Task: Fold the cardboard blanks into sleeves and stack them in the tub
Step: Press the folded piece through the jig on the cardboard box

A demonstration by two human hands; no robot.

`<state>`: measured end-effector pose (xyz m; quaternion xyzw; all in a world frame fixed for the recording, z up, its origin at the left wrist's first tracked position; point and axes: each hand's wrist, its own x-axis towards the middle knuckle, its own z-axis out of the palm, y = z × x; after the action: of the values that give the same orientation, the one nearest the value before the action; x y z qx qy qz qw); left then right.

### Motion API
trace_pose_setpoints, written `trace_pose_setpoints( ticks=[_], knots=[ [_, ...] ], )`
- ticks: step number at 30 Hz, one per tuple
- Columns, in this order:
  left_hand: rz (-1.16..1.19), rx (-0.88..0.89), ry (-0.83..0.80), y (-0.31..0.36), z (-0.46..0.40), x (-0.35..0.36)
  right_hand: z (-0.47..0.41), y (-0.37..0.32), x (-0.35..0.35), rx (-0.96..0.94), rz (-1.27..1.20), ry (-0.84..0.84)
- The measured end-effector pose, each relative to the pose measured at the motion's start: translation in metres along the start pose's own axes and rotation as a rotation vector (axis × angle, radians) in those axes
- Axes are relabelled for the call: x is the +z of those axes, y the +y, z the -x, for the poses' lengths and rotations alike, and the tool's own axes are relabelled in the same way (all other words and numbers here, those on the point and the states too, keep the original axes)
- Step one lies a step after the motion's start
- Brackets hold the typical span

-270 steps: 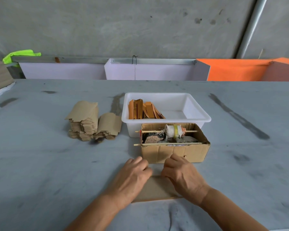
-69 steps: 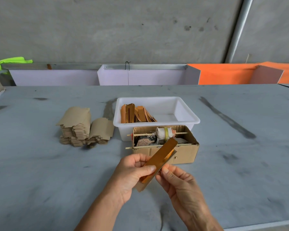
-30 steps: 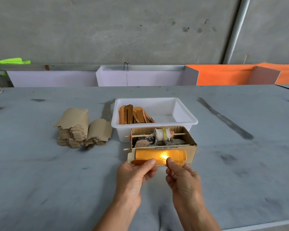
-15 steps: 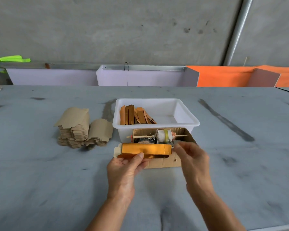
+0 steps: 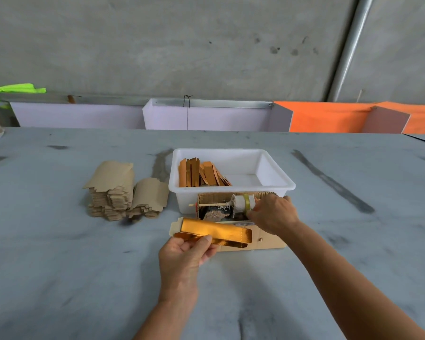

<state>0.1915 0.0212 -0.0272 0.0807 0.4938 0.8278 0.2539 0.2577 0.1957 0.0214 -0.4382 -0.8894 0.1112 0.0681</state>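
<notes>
1. The left hand [image 5: 184, 253] pinches a gold folded sleeve [image 5: 214, 232] at its near-left end, thumb on top.
2. Beyond that grip, the right hand [image 5: 272, 214] reaches into the cardboard box [image 5: 268, 238]; its finger closure cannot be told.
3. Farther off sits the white tub [image 5: 275, 177]; the flat blanks [image 5: 123, 192] are stacked to the grip's far left.

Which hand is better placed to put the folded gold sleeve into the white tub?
Left. The left hand already holds the gold sleeve, just in front of the white tub. The right hand is busy at the roll inside the cardboard box.
</notes>
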Motion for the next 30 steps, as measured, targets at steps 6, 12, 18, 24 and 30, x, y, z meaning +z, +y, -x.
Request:
trace_pose_setpoints(
  ticks=[6, 12, 18, 24, 30],
  knots=[
    [0.021, 0.005, 0.001, 0.000, -0.001, -0.003, -0.014, 0.001, 0.003, 0.059, -0.049, -0.082],
    [0.030, -0.007, -0.005, -0.003, -0.001, -0.004, -0.017, -0.001, 0.004, 0.137, -0.154, -0.089],
    [0.016, 0.000, -0.011, -0.002, -0.001, -0.005, -0.015, -0.005, 0.005, 0.229, -0.193, -0.032],
    [0.005, 0.003, -0.017, -0.002, -0.001, -0.006, -0.014, -0.005, 0.004, 0.257, -0.316, -0.021],
    [-0.016, -0.008, -0.011, -0.004, 0.000, -0.004, -0.012, -0.004, 0.000, 0.251, -0.391, -0.030]
  ],
)
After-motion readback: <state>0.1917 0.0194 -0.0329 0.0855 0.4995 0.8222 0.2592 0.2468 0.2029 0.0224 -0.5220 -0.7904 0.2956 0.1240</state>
